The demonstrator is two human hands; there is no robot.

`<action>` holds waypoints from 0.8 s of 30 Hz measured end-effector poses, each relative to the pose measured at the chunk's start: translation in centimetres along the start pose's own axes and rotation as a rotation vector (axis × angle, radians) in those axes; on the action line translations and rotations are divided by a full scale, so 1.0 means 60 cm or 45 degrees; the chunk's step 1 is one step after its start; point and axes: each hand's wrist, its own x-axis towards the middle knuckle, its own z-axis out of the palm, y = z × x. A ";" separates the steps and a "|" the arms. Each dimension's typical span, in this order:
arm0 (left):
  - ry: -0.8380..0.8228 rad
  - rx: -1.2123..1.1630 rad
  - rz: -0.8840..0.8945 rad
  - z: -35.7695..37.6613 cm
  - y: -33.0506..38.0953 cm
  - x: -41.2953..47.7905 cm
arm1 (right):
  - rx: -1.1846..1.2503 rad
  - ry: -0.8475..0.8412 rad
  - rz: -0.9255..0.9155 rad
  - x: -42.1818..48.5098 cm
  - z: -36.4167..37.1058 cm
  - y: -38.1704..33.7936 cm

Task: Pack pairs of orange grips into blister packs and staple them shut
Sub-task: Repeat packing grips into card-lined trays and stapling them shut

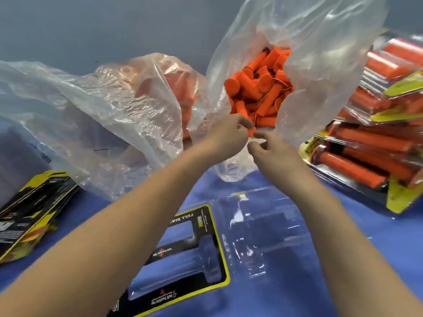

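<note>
Lower left, a stack of black-and-yellow printed backing cards (29, 202) lies on the blue counter (366, 259) beside a crumpled clear plastic bag (103, 110). At bottom centre an open clear blister pack with a black-and-yellow card insert (206, 248) lies flat, its cavities unfilled. Above it the left hand (229, 131) pinches what looks like the end of one of the orange cylindrical rubber grips (258, 88) at the mouth of a tall clear plastic sack (320, 53). The right hand (267, 149) is curled at the sack's lower rim, though whether it grips the film cannot be told. At right, sealed packs of orange grips (377, 145) are piled askew. A tug on the limp film could tip the sack and spill grips, and the leaning pile looks ready to slide.
</note>
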 end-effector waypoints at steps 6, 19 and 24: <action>-0.107 0.689 -0.019 0.093 -0.041 0.158 | 0.078 0.037 0.066 0.020 -0.030 0.029; 0.200 0.786 -0.154 0.148 -0.085 0.259 | -0.044 -0.025 -0.013 0.032 -0.028 0.057; 0.379 0.688 0.044 0.103 -0.024 0.222 | -0.021 0.021 -0.058 0.030 -0.028 0.046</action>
